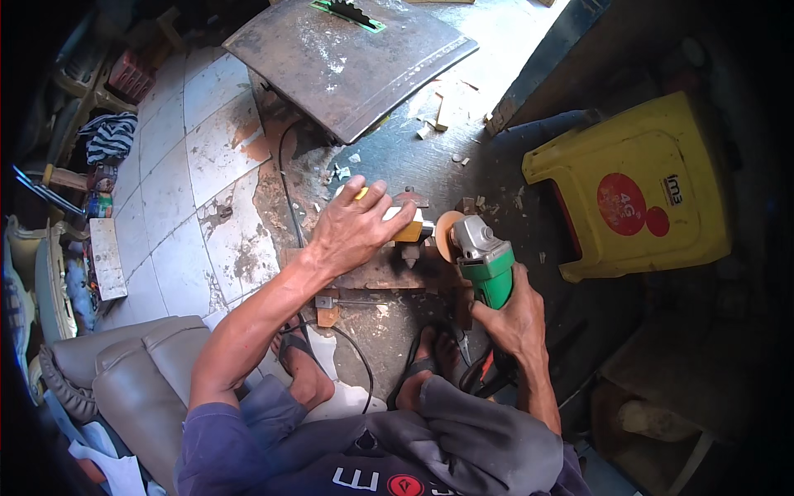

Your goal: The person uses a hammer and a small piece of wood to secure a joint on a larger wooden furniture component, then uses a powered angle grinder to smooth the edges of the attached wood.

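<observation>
In my right hand [514, 318] is a green angle grinder [490, 269], my fingers wrapped round its body. Its grey metal head carries a tan disc [447, 235] that faces left. My left hand [351, 227] is closed round a yellow-and-white object [407, 231], whose kind I cannot make out because my fingers cover much of it. The object's dark end lies close to the disc; whether they touch I cannot tell. Below it, a wooden board [376, 277] lies low between my feet and the dark metal table.
A rusty metal table [347, 66] with a toothed saw blade [351, 11] stands ahead. To the right, a yellow plastic stool [637, 190] lies on its side. Wood scraps [438, 112] litter the floor. A black cable [285, 178] runs on the left, near a grey padded seat [153, 372].
</observation>
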### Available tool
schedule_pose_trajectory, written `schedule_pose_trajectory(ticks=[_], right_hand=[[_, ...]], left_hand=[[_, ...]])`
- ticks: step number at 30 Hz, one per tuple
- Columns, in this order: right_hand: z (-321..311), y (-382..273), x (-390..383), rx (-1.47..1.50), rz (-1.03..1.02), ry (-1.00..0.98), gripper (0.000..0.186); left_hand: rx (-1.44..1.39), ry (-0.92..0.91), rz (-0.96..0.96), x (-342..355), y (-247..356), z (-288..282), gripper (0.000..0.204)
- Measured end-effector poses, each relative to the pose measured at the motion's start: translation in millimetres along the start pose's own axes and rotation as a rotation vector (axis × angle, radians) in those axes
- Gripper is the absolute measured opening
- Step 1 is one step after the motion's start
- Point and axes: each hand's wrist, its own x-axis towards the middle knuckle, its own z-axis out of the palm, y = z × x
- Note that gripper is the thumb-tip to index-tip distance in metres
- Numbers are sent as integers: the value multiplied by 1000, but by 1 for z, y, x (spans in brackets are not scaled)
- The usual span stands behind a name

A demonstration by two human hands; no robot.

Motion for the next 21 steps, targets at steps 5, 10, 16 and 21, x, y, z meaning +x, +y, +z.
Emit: schedule_pose_trajectory(ticks=[5,10,16,21], right_hand=[[-8,-7,0,-19,20,-57,68],[-11,-7,-1,4,80,-85,69],[-12,-8,-2,54,90,-62,70],[-10,-9,1,50,24,-27,68]], left_hand=[[53,31,34,1,5,2,34],[95,28,31,-3,8,2,37],[-4,7,-41,-4,6,1,47],[90,-13,-29,-4,9,2,49]])
